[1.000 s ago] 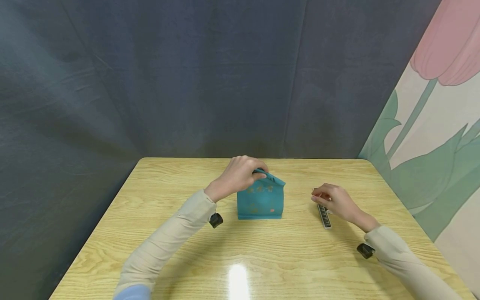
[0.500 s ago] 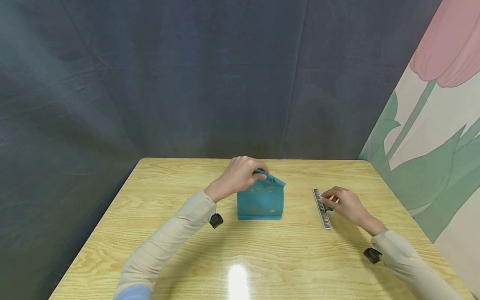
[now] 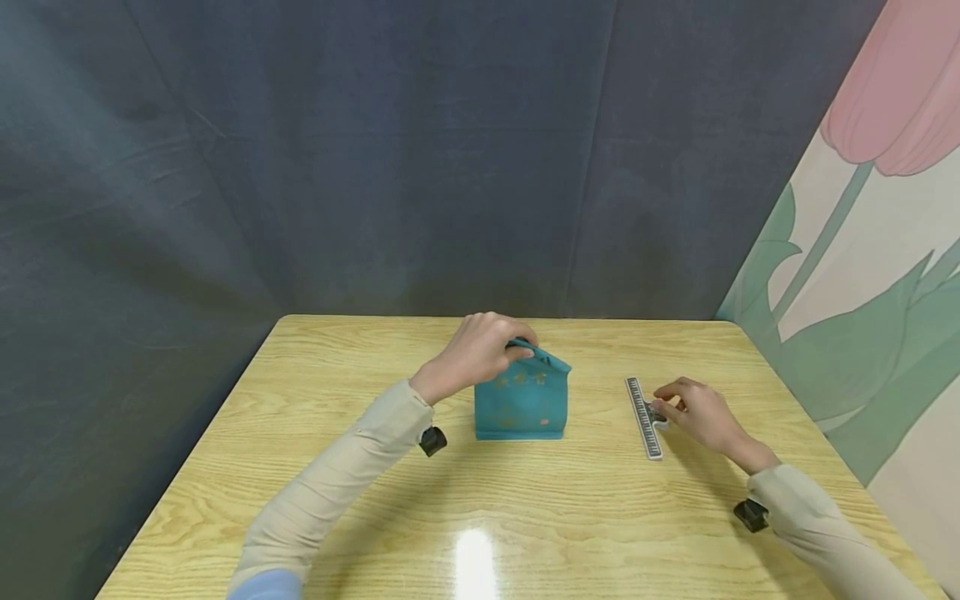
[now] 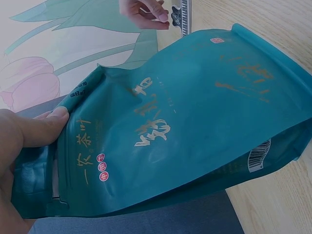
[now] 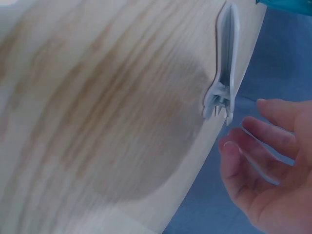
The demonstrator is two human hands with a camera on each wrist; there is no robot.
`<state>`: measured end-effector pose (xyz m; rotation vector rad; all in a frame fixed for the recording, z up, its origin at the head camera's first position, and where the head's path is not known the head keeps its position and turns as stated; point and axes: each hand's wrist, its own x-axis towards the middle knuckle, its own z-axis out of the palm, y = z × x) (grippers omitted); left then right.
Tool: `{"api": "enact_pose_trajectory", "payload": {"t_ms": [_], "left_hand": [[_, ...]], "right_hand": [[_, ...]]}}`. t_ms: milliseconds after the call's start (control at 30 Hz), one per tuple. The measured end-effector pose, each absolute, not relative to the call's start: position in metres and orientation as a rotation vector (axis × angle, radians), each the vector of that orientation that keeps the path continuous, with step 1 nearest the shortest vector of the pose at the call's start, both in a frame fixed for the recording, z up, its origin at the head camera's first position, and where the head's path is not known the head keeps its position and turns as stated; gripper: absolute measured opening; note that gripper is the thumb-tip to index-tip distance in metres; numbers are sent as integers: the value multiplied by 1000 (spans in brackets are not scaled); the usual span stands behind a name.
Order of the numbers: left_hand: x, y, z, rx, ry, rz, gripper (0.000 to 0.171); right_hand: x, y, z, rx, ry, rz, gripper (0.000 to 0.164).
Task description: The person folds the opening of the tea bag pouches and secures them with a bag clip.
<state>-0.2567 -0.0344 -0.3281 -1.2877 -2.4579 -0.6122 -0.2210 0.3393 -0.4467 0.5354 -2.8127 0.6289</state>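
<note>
At the middle of the table (image 3: 570, 508), the teal bag (image 3: 521, 408) is held upright, its folded top pinched by the left hand (image 3: 480, 346). Rightward, the clip (image 3: 644, 425) is seen lying just beside the right hand (image 3: 701, 414), loosely bent with nothing grasped; folding appears done, clipping not yet.

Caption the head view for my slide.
Left hand gripping an upright teal bag, right hand near a keyboard-patterned clip.

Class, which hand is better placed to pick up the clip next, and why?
Probably the right hand: it is beside the clip and holds nothing, while the left hand grips the top of the teal bag.
</note>
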Motion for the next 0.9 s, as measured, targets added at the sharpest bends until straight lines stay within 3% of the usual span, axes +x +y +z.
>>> {"api": "enact_pose_trajectory", "payload": {"t_ms": [467,900], "left_hand": [[-256,-34,-328,-1283,-2454,-605,13],[-256,-34,-327,-1281,-2463,-605,13]], "right_hand": [[-222,345,-456,484,-2901,620,21],[-224,343,-458,459,-2924,627,15]]}}
